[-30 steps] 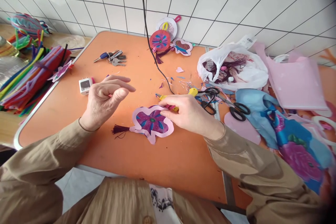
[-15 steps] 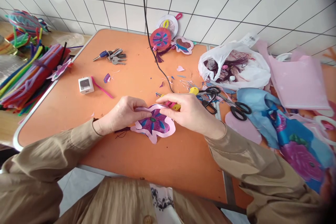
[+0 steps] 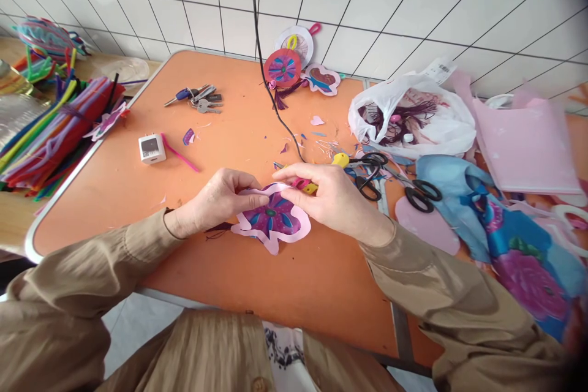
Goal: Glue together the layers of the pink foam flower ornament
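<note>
A flower-shaped paper cutout point(image 3: 272, 221), purple and blue with a pale pink border and a dark tassel at its left end, lies on the orange table point(image 3: 239, 135). My left hand point(image 3: 215, 201) pinches its upper left edge, thumb on top of the paper. My right hand point(image 3: 333, 196) pinches the upper right edge, fingers closed next to a small pink and yellow piece point(image 3: 305, 185) that lies partly under my fingers.
Two pairs of black-handled scissors point(image 3: 416, 187) lie to the right, beside a white plastic bag point(image 3: 413, 113) and pink and blue sheets. Finished ornaments point(image 3: 285, 67) lean on the tiled wall. Keys point(image 3: 197, 98), a white charger point(image 3: 151, 148) and pipe cleaners point(image 3: 50, 128) sit at the left. A black cable point(image 3: 266, 86) crosses the table.
My left hand came down from above the table and took hold of the cutout's left edge. The cutout shifted slightly to the right. My right hand stayed on it.
</note>
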Demonstrator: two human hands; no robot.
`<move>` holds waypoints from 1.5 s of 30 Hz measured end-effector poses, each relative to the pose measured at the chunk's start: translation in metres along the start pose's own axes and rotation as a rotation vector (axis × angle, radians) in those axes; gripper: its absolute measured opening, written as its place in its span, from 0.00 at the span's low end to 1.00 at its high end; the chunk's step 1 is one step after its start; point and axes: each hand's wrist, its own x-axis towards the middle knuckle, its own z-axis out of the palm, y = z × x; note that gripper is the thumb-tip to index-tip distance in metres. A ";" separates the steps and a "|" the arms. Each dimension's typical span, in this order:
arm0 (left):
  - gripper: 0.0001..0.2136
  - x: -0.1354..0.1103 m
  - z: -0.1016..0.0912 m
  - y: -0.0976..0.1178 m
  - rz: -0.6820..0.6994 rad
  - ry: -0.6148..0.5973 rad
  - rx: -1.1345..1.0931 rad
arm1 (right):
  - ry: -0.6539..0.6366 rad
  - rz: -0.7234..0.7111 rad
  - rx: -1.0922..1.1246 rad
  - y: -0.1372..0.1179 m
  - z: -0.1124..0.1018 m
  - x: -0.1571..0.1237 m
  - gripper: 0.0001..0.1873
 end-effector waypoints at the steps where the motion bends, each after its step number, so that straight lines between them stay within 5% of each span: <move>1: 0.13 0.000 0.000 0.000 -0.004 0.007 -0.019 | 0.004 0.010 0.005 0.000 0.000 0.000 0.11; 7: 0.14 -0.001 0.003 0.002 -0.024 0.108 -0.188 | 0.072 -0.066 0.026 0.001 0.000 -0.002 0.27; 13: 0.14 -0.002 0.005 -0.001 0.037 0.237 -0.236 | 0.241 -0.227 -0.061 -0.002 -0.003 -0.003 0.09; 17: 0.15 -0.003 0.005 0.000 0.048 0.250 -0.249 | 0.279 -0.327 -0.173 -0.001 -0.003 -0.002 0.06; 30: 0.16 -0.003 0.004 -0.004 0.109 0.289 -0.042 | 0.169 -0.075 0.057 -0.004 -0.001 -0.001 0.07; 45: 0.17 -0.009 0.012 0.007 0.139 0.197 0.024 | 0.216 -0.130 0.061 -0.006 0.007 -0.004 0.09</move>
